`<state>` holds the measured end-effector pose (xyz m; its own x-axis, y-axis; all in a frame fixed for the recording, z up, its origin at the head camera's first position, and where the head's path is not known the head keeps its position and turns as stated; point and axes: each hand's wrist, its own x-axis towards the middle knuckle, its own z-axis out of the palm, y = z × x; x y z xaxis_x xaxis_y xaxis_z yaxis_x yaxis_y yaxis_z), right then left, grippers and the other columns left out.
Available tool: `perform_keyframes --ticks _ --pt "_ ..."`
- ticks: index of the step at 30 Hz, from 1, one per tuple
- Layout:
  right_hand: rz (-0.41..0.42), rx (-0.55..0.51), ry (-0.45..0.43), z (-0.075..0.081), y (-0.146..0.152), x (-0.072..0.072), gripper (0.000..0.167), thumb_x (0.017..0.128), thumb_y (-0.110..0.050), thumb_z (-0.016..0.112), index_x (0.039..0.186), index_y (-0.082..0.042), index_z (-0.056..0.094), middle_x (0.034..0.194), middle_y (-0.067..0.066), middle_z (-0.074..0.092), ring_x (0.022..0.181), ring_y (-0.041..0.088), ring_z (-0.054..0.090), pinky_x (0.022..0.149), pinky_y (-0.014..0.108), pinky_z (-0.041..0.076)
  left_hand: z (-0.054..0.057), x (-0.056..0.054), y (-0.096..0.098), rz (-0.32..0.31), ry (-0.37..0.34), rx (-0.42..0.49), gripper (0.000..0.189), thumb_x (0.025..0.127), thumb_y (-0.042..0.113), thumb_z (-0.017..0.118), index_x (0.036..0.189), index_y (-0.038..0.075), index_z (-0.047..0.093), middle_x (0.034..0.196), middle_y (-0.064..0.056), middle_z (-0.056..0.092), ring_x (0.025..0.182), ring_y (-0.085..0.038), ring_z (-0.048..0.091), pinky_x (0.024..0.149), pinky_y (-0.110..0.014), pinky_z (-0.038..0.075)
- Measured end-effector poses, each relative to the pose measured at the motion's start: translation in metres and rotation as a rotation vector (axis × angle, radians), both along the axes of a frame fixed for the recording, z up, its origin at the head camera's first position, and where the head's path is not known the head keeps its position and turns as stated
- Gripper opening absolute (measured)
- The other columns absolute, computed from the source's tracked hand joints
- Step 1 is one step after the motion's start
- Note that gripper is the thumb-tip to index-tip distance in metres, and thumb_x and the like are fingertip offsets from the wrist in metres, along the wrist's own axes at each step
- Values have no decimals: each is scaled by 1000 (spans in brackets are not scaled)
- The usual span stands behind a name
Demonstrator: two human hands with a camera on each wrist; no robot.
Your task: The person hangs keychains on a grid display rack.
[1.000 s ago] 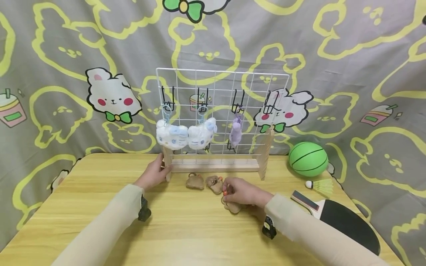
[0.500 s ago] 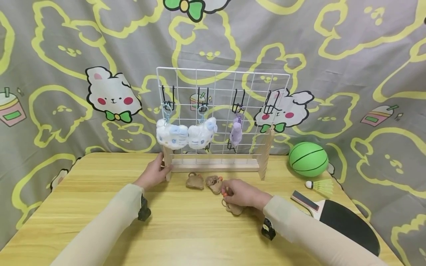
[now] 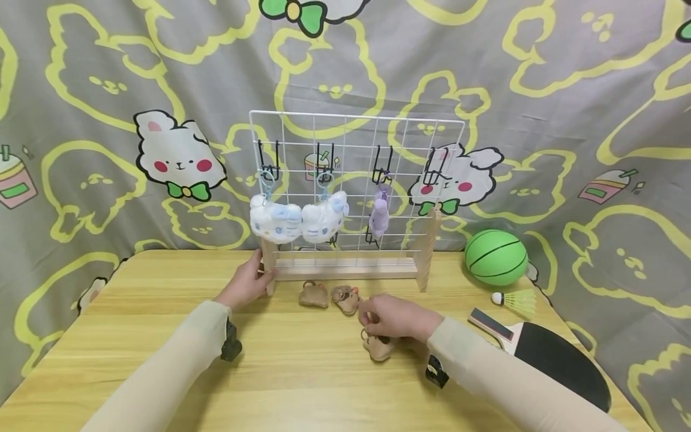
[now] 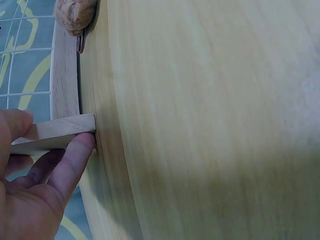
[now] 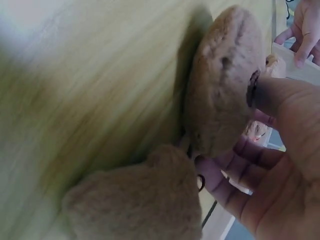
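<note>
My left hand point(image 3: 246, 283) grips the wooden leg point(image 4: 67, 126) of a white wire grid rack point(image 3: 345, 264), thumb on one face and fingers on the other. At the rack's right front, my right hand point(image 3: 400, 315) pinches a brown plush keychain point(image 5: 222, 85) low over the table, thumb at a dark patch on it. A second brown plush point(image 5: 140, 200) lies close by, hidden under the hand in the head view. Two more brown plush keychains, one plain point(image 3: 314, 295) and one with a red bead point(image 3: 345, 299), lie before the rack's base.
On the rack's black hooks hang two white-and-blue plush keychains point(image 3: 276, 222) and a purple one point(image 3: 379, 217); the rightmost upper hook point(image 3: 432, 176) holds nothing. To the right are a green ball point(image 3: 495, 257), a shuttlecock point(image 3: 515, 302) and a table tennis bat point(image 3: 561, 363).
My right hand has shifted slightly, and the brown plush under it now shows lower and more fully. The red bead at its fingertips is no longer visible. The left hand keeps its grip.
</note>
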<state>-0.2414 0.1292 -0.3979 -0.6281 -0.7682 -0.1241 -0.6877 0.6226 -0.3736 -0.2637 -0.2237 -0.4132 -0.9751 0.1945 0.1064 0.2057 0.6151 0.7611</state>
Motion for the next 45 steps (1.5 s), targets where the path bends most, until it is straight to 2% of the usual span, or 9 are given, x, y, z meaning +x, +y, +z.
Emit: perform_keyframes --ticks 8,16,24,30,33,37,40,43,45 --pt "31 45 70 2 6 -2 15 98 -9 69 85 -12 63 86 -3 55 80 5 45 72 19 44 0 1 2 3 2 -1 55 109 9 51 154 -10 27 140 -40 52 117 -51 67 84 -44 66" --pt "-61 -136 -74 2 18 -2 12 108 -11 56 96 -10 59 84 -4 61 73 1 50 66 19 48 0 1 1 7 -2 0 55 109 10 52 154 -10 27 138 -40 53 116 -51 67 83 -44 66" --pt "-135 -292 -133 -3 30 -5 6 107 -7 56 103 -4 60 87 6 75 63 2 57 53 20 51 0 3 0 19 -23 4 55 109 11 52 154 -9 26 139 -40 52 118 -51 66 83 -43 66" --pt "-139 -323 -89 -8 37 -6 14 106 -8 60 106 -4 73 88 2 77 72 0 62 63 19 55 1 3 0 15 -16 3 56 109 10 51 155 -9 25 140 -41 52 117 -51 67 82 -44 66" --pt "-138 -344 -94 -10 39 -7 16 107 -10 58 101 -8 73 84 1 74 65 2 58 59 20 54 0 2 0 15 -6 -1 56 109 10 51 154 -10 25 140 -41 52 118 -52 66 84 -45 66" --pt "-136 -432 -185 -12 43 -7 16 108 -11 56 101 -4 68 88 8 74 71 4 62 65 22 58 -1 1 1 14 6 -6 54 109 9 51 153 -11 26 140 -41 52 118 -52 67 86 -46 66" --pt "-153 -506 -349 -11 45 -8 19 109 -11 55 102 3 66 96 16 74 83 7 67 77 24 62 -1 0 1 12 11 -4 53 109 9 51 152 -11 27 140 -42 53 118 -52 67 86 -46 66" --pt "-218 -548 -483 -8 47 -8 22 108 -12 55 107 7 66 106 20 75 92 7 70 88 23 62 -1 1 1 11 13 -4 53 109 9 51 152 -11 28 139 -42 53 118 -52 67 86 -47 66" --pt "-252 -570 -521 -5 48 -7 24 109 -13 54 110 8 65 114 22 75 99 6 71 93 21 60 0 1 1 12 15 -6 53 109 9 51 152 -11 28 139 -42 53 118 -52 67 87 -47 66"
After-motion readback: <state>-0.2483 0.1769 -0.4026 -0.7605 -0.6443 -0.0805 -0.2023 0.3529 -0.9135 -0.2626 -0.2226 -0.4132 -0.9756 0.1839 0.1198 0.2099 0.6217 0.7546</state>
